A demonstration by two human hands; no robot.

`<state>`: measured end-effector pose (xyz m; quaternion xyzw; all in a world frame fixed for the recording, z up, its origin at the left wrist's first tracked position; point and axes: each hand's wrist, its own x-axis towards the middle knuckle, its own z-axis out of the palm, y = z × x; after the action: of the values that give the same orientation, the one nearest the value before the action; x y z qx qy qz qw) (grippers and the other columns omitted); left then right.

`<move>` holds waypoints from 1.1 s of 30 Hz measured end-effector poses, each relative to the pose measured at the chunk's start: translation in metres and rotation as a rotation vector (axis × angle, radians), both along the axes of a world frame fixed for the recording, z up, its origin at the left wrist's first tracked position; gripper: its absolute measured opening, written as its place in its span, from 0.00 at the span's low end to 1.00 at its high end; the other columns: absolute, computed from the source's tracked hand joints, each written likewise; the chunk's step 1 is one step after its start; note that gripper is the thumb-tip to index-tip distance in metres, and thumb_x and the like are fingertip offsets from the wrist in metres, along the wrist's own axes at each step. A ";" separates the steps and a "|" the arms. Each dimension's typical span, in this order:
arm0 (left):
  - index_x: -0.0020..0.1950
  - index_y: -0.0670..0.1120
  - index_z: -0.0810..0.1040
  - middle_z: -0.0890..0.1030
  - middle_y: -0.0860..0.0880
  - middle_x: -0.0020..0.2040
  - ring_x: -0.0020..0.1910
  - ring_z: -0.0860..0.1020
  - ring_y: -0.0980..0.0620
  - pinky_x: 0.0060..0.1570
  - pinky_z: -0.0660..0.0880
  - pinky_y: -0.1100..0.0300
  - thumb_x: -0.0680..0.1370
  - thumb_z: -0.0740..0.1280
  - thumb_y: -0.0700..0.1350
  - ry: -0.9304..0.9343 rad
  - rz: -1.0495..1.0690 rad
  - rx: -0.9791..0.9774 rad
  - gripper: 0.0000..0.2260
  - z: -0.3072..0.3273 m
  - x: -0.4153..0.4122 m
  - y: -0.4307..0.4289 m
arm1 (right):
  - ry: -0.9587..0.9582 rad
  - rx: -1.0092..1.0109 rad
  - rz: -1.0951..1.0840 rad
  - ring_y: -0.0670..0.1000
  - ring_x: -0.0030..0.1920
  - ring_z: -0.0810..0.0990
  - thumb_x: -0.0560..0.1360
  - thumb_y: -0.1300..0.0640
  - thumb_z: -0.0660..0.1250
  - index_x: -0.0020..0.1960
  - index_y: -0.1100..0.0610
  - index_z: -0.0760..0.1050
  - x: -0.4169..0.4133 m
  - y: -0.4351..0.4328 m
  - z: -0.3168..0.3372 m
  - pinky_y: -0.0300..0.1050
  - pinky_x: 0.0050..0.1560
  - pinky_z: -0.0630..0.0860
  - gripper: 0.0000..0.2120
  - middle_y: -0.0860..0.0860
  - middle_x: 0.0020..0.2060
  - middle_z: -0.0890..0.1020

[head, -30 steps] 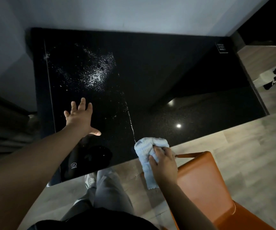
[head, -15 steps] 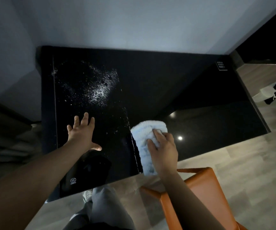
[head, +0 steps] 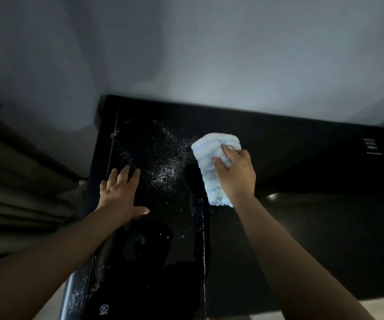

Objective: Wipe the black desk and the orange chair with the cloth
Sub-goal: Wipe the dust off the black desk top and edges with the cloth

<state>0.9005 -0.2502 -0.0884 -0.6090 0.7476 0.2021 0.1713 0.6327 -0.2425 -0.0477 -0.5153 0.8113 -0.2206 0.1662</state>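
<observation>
Dim room, head view looking down. Far left: brown folded fabric, likely a curtain (head: pixel 22 192), hangs beside the left end of the black bench (head: pixel 301 215). A thin pale line (head: pixel 112 139) runs front to back near the bench's left edge. Left hand (head: pixel 119 192) lies flat on the bench top, palm down, fingers (head: pixel 126 174) straight and spread, thumb out to the right; it holds nothing. Just right of that hand, white specks (head: pixel 165 167) are scattered over the glossy surface, densest between the two hands, with sparser specks along the near left edge. A small round white mark (head: pixel 103 308) sits at the near edge. A second thin pale line (head: pixel 203 239) runs toward the near edge, below the cloth. Light blue cloth (head: pixel 211 158), bunched and ribbed, lies on the bench toward the back, its left edge touching the speckled patch. Right hand (head: pixel 237 174) presses on top of it, fingers curled into the fabric, gripping it. Far right, a small white-lettered label (head: pixel 372 146) sits on the bench near the back corner. A grey wall (head: pixel 186 54) stands behind the bench.
</observation>
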 end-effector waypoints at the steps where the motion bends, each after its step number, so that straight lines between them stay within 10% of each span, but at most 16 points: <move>1: 0.79 0.50 0.39 0.40 0.46 0.79 0.77 0.42 0.39 0.74 0.52 0.42 0.68 0.68 0.69 -0.014 0.004 0.017 0.53 -0.001 0.001 -0.006 | 0.005 -0.003 0.017 0.49 0.55 0.77 0.79 0.46 0.63 0.72 0.48 0.70 -0.001 -0.015 -0.003 0.47 0.55 0.77 0.22 0.47 0.62 0.71; 33: 0.77 0.50 0.33 0.27 0.47 0.75 0.75 0.34 0.37 0.73 0.48 0.36 0.60 0.75 0.67 -0.037 0.097 0.174 0.63 -0.028 0.003 -0.029 | 0.225 0.227 0.194 0.61 0.65 0.71 0.80 0.45 0.59 0.75 0.48 0.66 -0.005 -0.212 -0.060 0.51 0.60 0.72 0.24 0.53 0.72 0.65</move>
<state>0.9032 -0.2791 -0.1164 -0.6309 0.6936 0.2630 0.2273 0.6276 -0.4543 -0.1081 -0.5904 0.7910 -0.0518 0.1521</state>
